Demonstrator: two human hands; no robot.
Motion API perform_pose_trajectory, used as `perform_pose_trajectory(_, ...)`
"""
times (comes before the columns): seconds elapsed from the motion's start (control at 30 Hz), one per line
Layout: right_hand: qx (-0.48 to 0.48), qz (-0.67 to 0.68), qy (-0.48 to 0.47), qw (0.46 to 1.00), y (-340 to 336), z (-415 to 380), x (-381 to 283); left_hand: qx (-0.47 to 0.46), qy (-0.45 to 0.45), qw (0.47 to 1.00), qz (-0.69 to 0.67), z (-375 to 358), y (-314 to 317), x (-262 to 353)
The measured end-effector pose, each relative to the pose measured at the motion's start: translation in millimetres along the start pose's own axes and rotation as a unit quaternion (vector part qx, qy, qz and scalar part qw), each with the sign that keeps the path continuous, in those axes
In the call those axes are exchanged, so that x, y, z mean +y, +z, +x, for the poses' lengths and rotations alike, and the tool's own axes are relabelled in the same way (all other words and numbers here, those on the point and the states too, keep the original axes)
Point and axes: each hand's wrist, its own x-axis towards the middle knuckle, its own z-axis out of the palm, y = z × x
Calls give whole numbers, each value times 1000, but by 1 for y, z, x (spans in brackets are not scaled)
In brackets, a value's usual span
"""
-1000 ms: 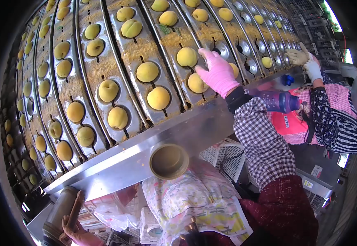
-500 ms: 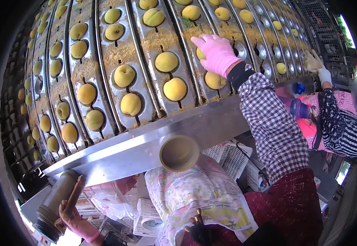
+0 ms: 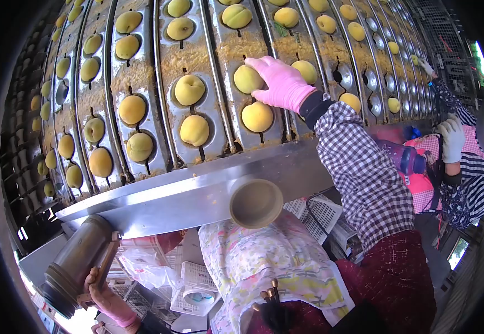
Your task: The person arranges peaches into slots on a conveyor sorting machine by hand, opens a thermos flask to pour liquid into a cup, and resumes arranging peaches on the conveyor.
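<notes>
My right hand (image 3: 281, 86), in a pink glove, curls its fingers and thumb round a yellow peach (image 3: 246, 79) sitting in a metal cup. Just below that fruit, another peach (image 3: 257, 117) rests in the same slat. At lower left my left hand (image 3: 107, 300), partly bare-fingered, closes on the brown handle (image 3: 106, 261) beside a thick grey cylinder (image 3: 80, 256) with a ribbed collar. What the cylinder belongs to cannot be made out. Slats of paired cups (image 3: 208, 125) carry many peaches, with brownish pulp smeared between the pairs.
A steel ledge (image 3: 197, 192) borders the slats. At it stands a round open container (image 3: 256, 203), close to my floral apron (image 3: 275, 261). White plastic crates (image 3: 322, 220) are below. To the right, a co-worker's gloved hand (image 3: 452, 138) is near a purple bottle (image 3: 403, 156).
My right hand has shifted left, from a peach in one slat to a peach in the neighbouring slat. The slats appear further right in view. The co-worker's hands have moved apart.
</notes>
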Motion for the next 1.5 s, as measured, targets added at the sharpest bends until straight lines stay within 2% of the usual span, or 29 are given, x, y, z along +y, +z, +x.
perform_pose_trajectory(0.07,10,-40,-40,998,1,1,-2,9,-6,1000,13,-1,3,-3)
perform_pose_trajectory(0.2,-34,-86,2,996,-1,10,-9,34,-9,999,-17,-2,8,-7)
perform_pose_trajectory(0.3,-4,3,20,1000,0,2,-4,49,-15,998,28,-4,14,-3)
perform_pose_trajectory(0.4,66,-52,-24,996,13,0,2,28,37,998,52,-8,18,-1)
perform_pose_trajectory(0.5,130,-3,-12,991,12,-3,1,57,-4,998,33,-5,17,-5)
perform_pose_trajectory(0.6,63,88,20,994,-14,-29,-15,55,-14,998,-8,-4,15,-6)
perform_pose_trajectory(0.7,-13,39,-29,999,-9,-56,-31,29,27,998,52,3,7,-9)
perform_pose_trajectory(0.73,-49,12,-27,998,1,-61,-36,31,32,999,29,4,6,-13)
perform_pose_trajectory(0.8,-49,-29,-15,998,13,-62,-40,31,39,999,-13,10,4,-12)
perform_pose_trajectory(0.83,-49,-49,-9,998,20,-62,-41,46,17,999,20,16,-2,-14)
perform_pose_trajectory(0.9,18,-12,-1,1000,34,-73,-38,71,-28,993,87,28,-20,-21)
perform_pose_trajectory(1.03,120,35,26,992,51,-92,-45,36,18,998,-53,50,-54,-44)
perform_pose_trajectory(1.1,141,63,71,985,49,-93,-50,29,14,999,-37,59,-67,-51)
perform_pose_trajectory(1.17,100,49,107,988,49,-87,-45,44,-6,999,-27,70,-80,-59)
perform_pose_trajectory(1.2,71,28,123,989,46,-84,-45,11,25,998,-61,74,-86,-62)
perform_pose_trajectory(1.27,19,-2,160,987,38,-76,-54,39,-6,999,-17,80,-88,-57)
perform_pose_trajectory(1.3,9,-6,157,988,36,-73,-56,53,-22,998,7,83,-87,-52)
perform_pose_trajectory(1.37,-12,-14,152,988,32,-70,-55,47,-13,998,-35,86,-92,-56)
perform_pose_trajectory(1.4,13,-7,118,993,33,-75,-53,45,-9,997,-55,87,-95,-58)
perform_pose_trajectory(1.5,22,-82,112,990,30,-81,-55,45,-10,999,24,87,-103,-62)
